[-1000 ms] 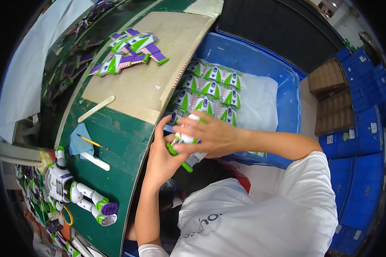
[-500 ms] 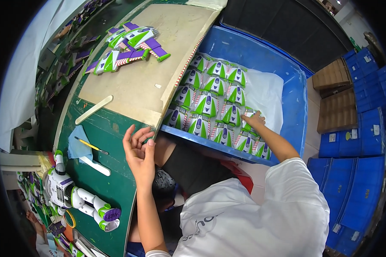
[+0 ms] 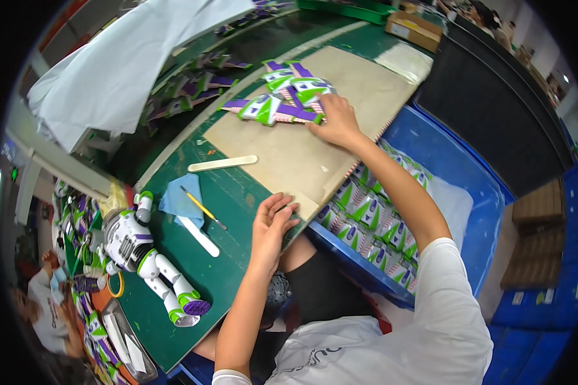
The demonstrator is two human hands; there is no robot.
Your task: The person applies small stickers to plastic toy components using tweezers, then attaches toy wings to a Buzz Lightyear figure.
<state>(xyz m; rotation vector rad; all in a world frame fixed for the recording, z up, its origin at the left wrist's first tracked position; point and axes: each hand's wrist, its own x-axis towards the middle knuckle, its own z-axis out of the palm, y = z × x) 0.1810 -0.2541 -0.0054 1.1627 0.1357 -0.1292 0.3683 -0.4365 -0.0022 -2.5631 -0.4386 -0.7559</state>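
Three white, green and purple toy wing packs lie bunched on a tan board [image 3: 289, 154]. My right hand [image 3: 337, 122] reaches over the board, its fingers and thumb closed about the right end of the bunch, on a toy wing pack [image 3: 309, 88]; the fingertips are partly hidden. Left of it lies another toy wing pack [image 3: 262, 109] with purple wings spread. My left hand [image 3: 273, 224] hovers by the table's near edge, fingers loosely curled and apart, holding nothing. Below my right forearm, a blue bin [image 3: 453, 151] holds rows of similar wing packs [image 3: 369, 212].
On the green table [image 3: 237, 192] lie a white toy figure [image 3: 135, 247], a blue cloth [image 3: 181, 197], a yellow brush [image 3: 202, 206] and two pale sticks. More wing packs [image 3: 196, 90] sit beyond the table's rim. A black panel [image 3: 488, 102] stands behind the bin.
My right hand has left the bin's wing packs and moved up and left to the bunch on the board. My left hand stays near the table edge. The view has swung right.
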